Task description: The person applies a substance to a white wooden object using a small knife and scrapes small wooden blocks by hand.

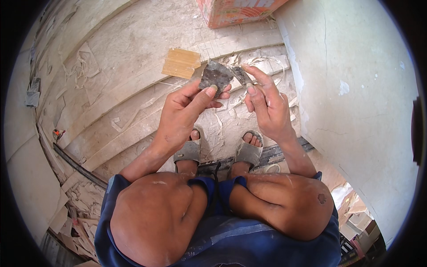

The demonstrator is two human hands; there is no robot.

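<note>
Scraper blade (242, 74) being cleaned against grey pad (215, 76)
I'm pinching the pad with my left hand (184, 111), my right hand (267, 104) pinching the blade at three o'clock; strokes should stay flat.

the left hand (184, 111) pinches a flat grey putty-caked scraper blade (215, 75) between thumb and fingers. the right hand (267, 104) touches the blade's right edge with its fingertips. below, sandalled feet stand on dusty stone steps (120, 102); a small wooden block (181, 63) lies just beyond the blade.
</note>
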